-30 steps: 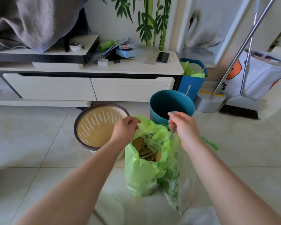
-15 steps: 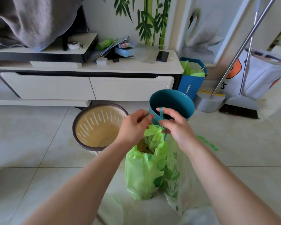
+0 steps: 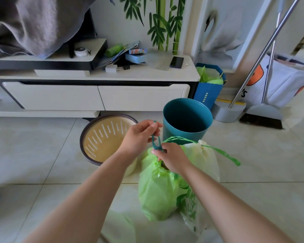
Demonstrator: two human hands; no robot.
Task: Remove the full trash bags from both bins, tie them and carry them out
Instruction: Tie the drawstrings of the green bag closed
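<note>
My left hand [image 3: 140, 137] pinching the drawstring [image 3: 155, 143], my right hand [image 3: 172, 158] gripping the green trash bag [image 3: 158, 190] neck; teal bin [image 3: 186, 118] standing just beyond

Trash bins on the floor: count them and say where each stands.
2. The beige slotted bin stands left, before the cabinet; the teal bin stands right of it, behind the green bag. Both look emptied.

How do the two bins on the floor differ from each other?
The teal bin has solid, plain walls, while the beige bin has slits cut in its wall and a dark brown rim. The teal bin stands to the right, the beige bin to the left by the white cabinet. Both are round, stand on the tiled floor and hold no bag.
</note>
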